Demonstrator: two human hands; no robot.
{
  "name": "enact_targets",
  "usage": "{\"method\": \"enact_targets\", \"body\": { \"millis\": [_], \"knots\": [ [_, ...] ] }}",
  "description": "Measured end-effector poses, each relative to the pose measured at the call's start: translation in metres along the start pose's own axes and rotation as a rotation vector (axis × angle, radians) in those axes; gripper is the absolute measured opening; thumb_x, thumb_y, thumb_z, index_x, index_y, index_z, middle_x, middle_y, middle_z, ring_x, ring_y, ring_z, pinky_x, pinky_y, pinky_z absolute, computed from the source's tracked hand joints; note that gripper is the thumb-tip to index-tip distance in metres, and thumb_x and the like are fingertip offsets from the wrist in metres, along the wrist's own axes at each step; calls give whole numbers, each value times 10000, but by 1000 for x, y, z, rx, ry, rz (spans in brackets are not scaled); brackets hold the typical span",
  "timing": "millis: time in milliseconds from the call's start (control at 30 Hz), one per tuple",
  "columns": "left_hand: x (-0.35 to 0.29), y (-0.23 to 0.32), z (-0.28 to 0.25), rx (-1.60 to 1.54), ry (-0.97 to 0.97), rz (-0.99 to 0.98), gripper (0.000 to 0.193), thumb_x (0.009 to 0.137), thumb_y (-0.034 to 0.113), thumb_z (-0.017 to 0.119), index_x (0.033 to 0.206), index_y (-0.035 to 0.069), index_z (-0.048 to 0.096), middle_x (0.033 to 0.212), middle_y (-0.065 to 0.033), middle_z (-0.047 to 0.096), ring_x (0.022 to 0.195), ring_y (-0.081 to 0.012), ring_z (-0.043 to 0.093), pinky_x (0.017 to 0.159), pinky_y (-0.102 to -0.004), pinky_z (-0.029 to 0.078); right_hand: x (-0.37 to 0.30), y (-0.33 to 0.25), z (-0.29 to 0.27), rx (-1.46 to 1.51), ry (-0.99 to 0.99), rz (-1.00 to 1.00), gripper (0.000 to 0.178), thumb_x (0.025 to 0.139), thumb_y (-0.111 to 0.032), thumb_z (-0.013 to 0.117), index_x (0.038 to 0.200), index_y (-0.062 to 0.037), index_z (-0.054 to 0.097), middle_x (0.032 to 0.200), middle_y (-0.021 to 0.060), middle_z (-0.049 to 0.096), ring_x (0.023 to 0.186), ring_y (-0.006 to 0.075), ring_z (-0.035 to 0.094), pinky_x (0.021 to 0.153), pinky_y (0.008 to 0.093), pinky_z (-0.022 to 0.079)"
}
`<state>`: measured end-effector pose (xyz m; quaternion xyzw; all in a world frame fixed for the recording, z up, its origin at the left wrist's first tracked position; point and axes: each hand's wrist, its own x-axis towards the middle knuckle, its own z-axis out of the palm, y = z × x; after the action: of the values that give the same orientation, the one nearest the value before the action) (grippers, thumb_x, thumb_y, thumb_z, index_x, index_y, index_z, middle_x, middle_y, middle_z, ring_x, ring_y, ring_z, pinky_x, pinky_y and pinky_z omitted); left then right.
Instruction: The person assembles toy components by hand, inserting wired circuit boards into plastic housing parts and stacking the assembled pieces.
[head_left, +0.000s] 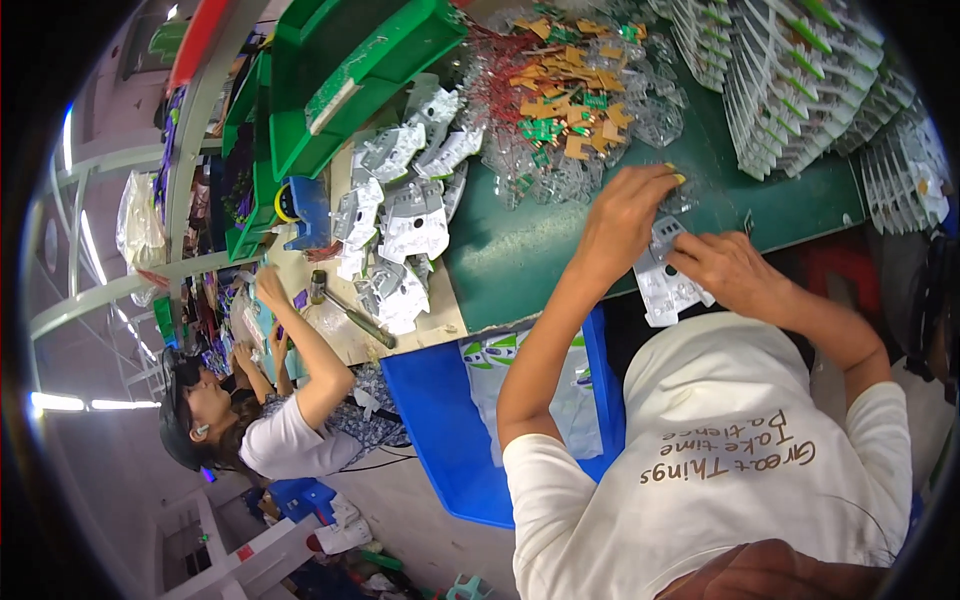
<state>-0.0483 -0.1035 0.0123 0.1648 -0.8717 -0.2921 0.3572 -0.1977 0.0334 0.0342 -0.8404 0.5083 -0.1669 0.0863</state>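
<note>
At the green table's near edge, a white plastic housing (657,285) with small square openings and a round hole lies tilted over the edge. My right hand (735,272) grips it, fingers bent over its right side. Just beyond its upper end is my left hand (632,215), fingers pinched together. A bit of yellow shows at those fingertips; what they hold, I cannot make out. Clear plastic pieces (683,190) lie right beside them. Farther off is a heap of clear parts with orange tabs (575,85), green circuit boards and thin red wires.
White housings (415,225) are piled to the left, near a screwdriver-like tool (365,325) and green bins (350,90). Stacked white panels (800,85) stand at far right. Below the table edge sits a blue bin (430,420) holding white parts. A co-worker (300,430) works at left.
</note>
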Motion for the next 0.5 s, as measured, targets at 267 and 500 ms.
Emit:
{"method": "enact_targets", "body": {
  "millis": [267,500],
  "knots": [
    [20,-11,16,124,-273,0,289,765,-25,642,1053,1,651,969,-153,649,919,-326,582,837,-419,486,-13,-3,-9,106,-84,119,310,741,27,610,1049,-7,624,1033,98,561,862,268,636,704,408,487],
    [6,-10,20,243,-83,38,356,766,-12,562,1121,16,575,920,-133,538,884,-304,524,811,-398,427,-11,-3,-10,111,-80,104,305,738,29,613,1041,-2,621,1037,98,571,860,272,644,701,408,489]
  ]
}}
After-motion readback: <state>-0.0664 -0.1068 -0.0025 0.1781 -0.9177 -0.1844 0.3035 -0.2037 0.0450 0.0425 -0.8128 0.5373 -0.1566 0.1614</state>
